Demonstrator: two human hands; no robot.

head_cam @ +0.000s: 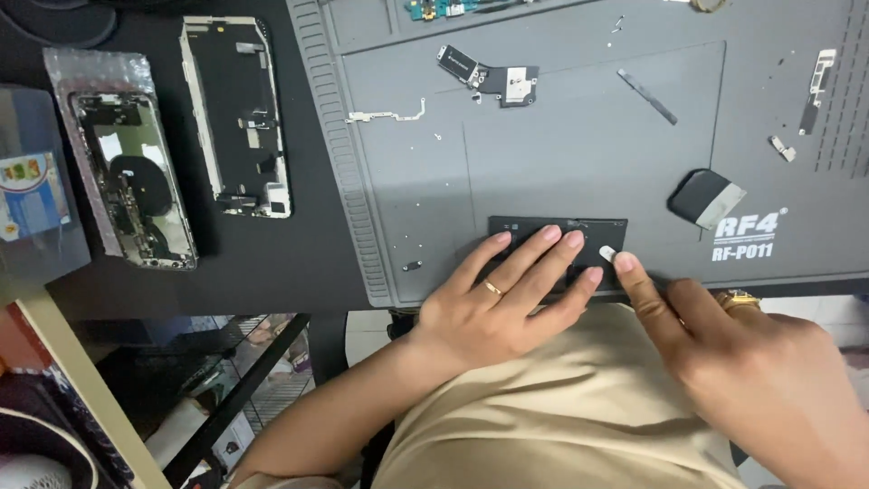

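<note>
A person's left hand (502, 294), a ring on one finger, lies flat with fingers spread and pressing on a thin, black, rectangular panel (554, 237) at the near edge of a grey silicone work mat (579, 154), while the right hand (724, 362), loosely curled and gripping nothing, touches its index fingertip to a small white tab (607, 254) at the panel's right end. The panel looks light, stiff and slick, likely fragile if flexed, so it is best taken by its long edges rather than its face. Beyond the hands, a black module with a metal shield (489, 75), a slim dark strip (648, 96) and a black-and-silver wedge-shaped piece (706, 197) lie scattered on the mat; two opened phone frames (186, 136) rest on the black desk (299, 263) to the left.
</note>
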